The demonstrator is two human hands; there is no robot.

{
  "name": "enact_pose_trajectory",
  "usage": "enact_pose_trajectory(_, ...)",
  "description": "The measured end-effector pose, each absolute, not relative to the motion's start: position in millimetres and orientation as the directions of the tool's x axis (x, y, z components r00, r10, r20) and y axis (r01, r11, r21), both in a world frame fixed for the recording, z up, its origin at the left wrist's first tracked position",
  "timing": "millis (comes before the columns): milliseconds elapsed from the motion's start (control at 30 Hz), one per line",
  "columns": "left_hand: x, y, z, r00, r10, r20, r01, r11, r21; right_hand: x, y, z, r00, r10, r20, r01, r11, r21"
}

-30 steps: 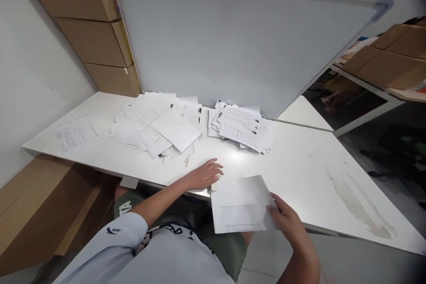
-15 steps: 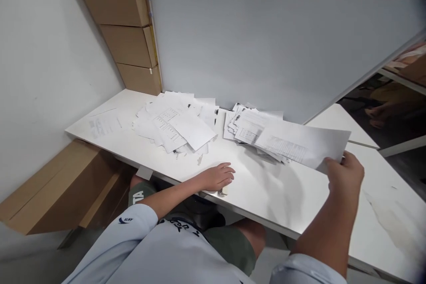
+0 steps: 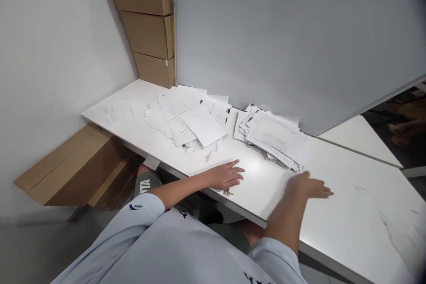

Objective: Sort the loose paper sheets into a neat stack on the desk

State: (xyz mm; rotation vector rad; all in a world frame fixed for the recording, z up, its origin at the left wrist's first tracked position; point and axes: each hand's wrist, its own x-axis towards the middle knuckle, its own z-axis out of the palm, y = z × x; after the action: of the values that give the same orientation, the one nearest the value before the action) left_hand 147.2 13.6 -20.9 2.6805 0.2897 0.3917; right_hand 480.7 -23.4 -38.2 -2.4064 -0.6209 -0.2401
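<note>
— Bearing on the right paper pile (image 3: 273,135)?
— Ahead and left of my right hand (image 3: 314,186), on the white table (image 3: 346,213). Long axis slants from the whiteboard (image 3: 293,44) side down toward me and rightward; near corner just beside my right hand, the nearer of the two. Contact: cannot tell, hand blurred.
— Grip?
— Right: fingers extended, slightly parted, no sheet seen in them. Left hand (image 3: 228,175): palm down near the table's front edge, fingers spread, nothing seen held. Left paper pile (image 3: 204,126) lies beyond it, leftward.

Office-like workspace: whiteboard (image 3: 286,44), desk (image 3: 339,217), paper piles (image 3: 273,135), cardboard boxes (image 3: 146,33).
</note>
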Motion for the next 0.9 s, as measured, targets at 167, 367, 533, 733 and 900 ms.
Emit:
enact_pose_trajectory(167, 139, 9, -23, 0.801, 0.349, 0.486, 0.135, -0.897, 0.421, 467, -59, -53, 0.907, 0.399, 0.133, 0.414, -0.789, -0.454)
enact_pose_trajectory(367, 91, 40, -19, 0.478, 0.678, 0.558, 0.586, -0.719, 0.373, 412, -121, -56, 0.751, 0.651, 0.110, 0.654, -0.711, -0.257)
enact_pose_trajectory(533, 46, 84, -16, 0.174, 0.942, 0.288, 0.925, -0.257, 0.280, 397, -152, -30, 0.752, 0.655, -0.080, 0.598, -0.728, -0.336)
enact_pose_trajectory(733, 43, 71, -18, 0.227, 0.939, 0.260, 0.938, -0.282, 0.200, 308, -81, 27, 0.571, 0.800, 0.186, 0.667, -0.320, -0.673)
enact_pose_trajectory(900, 34, 49, -15, 0.324, 0.896, 0.304, 0.905, -0.388, 0.177, 207, -8, 26, 0.074, 0.996, 0.044, 0.885, -0.045, -0.464)
